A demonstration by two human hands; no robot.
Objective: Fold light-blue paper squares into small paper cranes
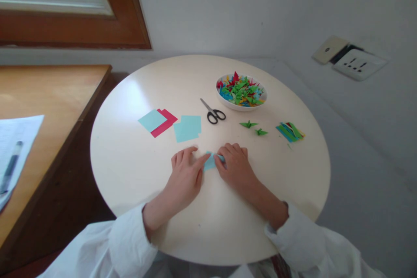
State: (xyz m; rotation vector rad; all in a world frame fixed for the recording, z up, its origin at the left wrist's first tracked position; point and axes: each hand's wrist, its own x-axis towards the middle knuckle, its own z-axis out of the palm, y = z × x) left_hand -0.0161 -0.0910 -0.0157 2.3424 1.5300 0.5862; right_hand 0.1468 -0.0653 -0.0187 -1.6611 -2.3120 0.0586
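Note:
A small light blue sheet of paper (210,163) lies on the table between my two hands, partly folded over on its right side. The index finger of my left hand (185,176) presses on its left part, with the thumb at its lower edge. My right hand (235,165) has thumb and curled fingers closed on the folded right side, covering part of it. Beyond my hands lie several light blue square sheets (188,128) and scissors (215,114) with black handles.
Pink sheets (169,120) lie partly under another light blue sheet (152,120). A white bowl (243,107) holds many folded paper cranes. Two green paper cranes (249,124) sit before it, with coloured paper strips (291,132) farther right. A wooden desk (48,91) stands at left.

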